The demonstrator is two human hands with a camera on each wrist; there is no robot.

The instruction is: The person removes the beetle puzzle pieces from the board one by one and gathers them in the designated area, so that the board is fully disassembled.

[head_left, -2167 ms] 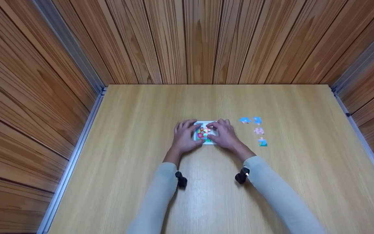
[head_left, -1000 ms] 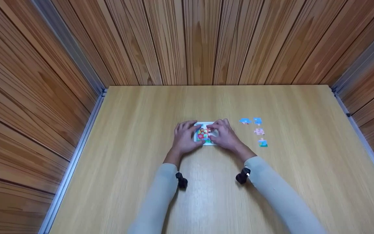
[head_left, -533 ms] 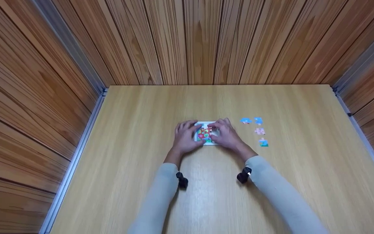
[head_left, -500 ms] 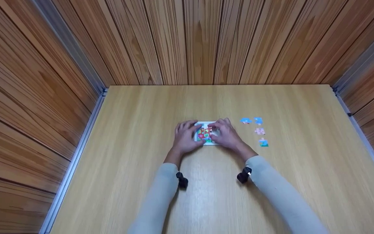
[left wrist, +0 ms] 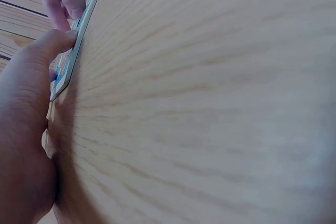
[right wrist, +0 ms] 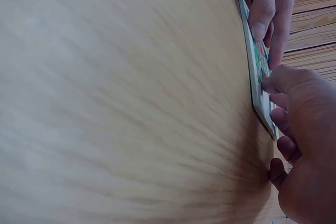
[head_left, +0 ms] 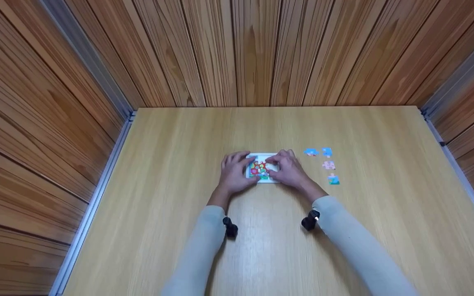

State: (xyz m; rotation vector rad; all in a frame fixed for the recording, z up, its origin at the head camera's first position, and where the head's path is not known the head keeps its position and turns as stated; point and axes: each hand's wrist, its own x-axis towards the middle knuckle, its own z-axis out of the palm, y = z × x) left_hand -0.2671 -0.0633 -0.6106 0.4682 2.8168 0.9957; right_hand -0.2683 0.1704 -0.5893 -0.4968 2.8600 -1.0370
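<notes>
In the head view, a jigsaw puzzle tray (head_left: 273, 155) with a white rim lies mid-table. Its left and middle parts hold joined puzzle pieces (head_left: 258, 167) with a red, spotted picture and green below. My left hand (head_left: 233, 173) grips the tray's left side, thumb at the near edge and index finger toward the far edge. My right hand (head_left: 289, 169) leans over the right side, its thumb and index finger bent about a puzzle piece at the right of the joined picture. In the right wrist view, the right thumb (right wrist: 286, 80) rests on the tray; the index fingertip is mostly hidden.
Several loose puzzle pieces lie right of the tray: two blue ones along the top, a pink one (head_left: 328, 165) below them, and a blue-green one (head_left: 333, 179) nearest me. Wood-plank walls (head_left: 253, 53) enclose the table (head_left: 171, 172) at the back and sides.
My right thumb and index finger have shifted slightly to the right, uncovering more of the red picture. The left hand, tray and loose pieces stay where they were.
</notes>
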